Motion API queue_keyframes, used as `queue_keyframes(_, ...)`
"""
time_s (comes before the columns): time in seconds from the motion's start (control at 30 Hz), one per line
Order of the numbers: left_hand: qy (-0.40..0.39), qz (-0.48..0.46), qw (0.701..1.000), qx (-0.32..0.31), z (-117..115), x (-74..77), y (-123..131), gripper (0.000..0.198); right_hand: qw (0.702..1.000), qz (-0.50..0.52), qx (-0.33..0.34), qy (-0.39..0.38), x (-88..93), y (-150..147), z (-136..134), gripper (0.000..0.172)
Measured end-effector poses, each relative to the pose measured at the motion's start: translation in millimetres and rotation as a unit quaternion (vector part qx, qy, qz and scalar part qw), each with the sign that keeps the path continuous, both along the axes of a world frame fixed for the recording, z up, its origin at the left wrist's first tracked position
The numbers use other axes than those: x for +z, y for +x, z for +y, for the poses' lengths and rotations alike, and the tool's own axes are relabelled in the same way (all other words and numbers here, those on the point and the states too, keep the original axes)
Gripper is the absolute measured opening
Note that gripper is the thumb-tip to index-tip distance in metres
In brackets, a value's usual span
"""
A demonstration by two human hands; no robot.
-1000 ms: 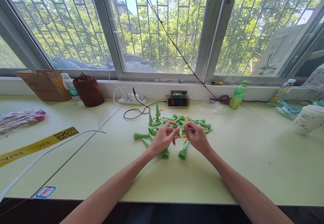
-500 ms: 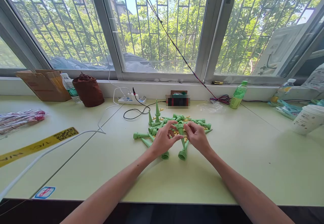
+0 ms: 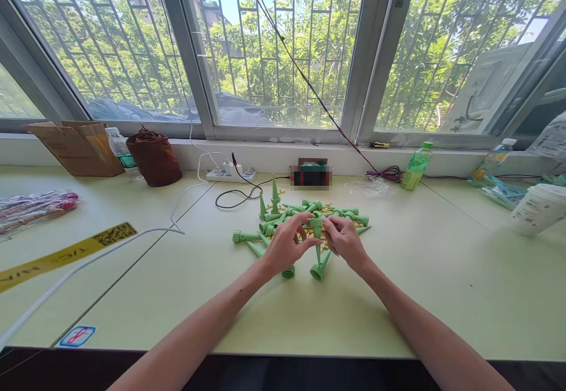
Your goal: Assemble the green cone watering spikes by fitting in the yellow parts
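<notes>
A heap of green plastic spikes [image 3: 272,220] mixed with small yellow parts [image 3: 328,209] lies mid-table. My left hand [image 3: 286,245] and my right hand [image 3: 345,240] meet above the heap. Both pinch one green spike [image 3: 316,235], held upright with its wide cap on top and its tip pointing down. Two other spikes lie in front of my hands, their round caps [image 3: 316,272] toward me. One spike [image 3: 275,193] stands upright at the back left of the heap.
A white power strip [image 3: 230,174] with cables, a brown bag [image 3: 153,157], a cardboard box [image 3: 77,146] and a water bottle [image 3: 120,149] line the sill side. A green bottle [image 3: 416,166] and a paper cup [image 3: 537,208] stand right. Yellow tape [image 3: 66,254] lies left.
My hands lifted a green spike out of the heap and turned it upright, cap on top, then drew closer together around it.
</notes>
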State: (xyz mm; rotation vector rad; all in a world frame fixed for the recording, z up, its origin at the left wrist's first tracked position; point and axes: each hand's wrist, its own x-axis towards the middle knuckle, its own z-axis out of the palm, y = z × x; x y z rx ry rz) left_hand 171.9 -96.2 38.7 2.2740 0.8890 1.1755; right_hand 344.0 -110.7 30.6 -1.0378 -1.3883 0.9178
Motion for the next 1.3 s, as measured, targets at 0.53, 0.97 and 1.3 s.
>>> queue_keyframes(0.53,0.056,0.036,0.997,-0.030,-2,0.7,-1,0.027,0.993,0.087,0.079,-0.024,2.8,-1,-3,0.042)
queue_keyframes(0.97,0.145,0.114,0.983,-0.006,0,-1.5,-4,0.027,0.994,0.084,0.065,-0.021,1.9,-5,-1,0.042)
queue_keyframes(1.3,-0.094,-0.033,0.995,0.024,0,1.3,4,0.048,0.996,0.074,-0.018,0.045,1.6,-2,1,0.039)
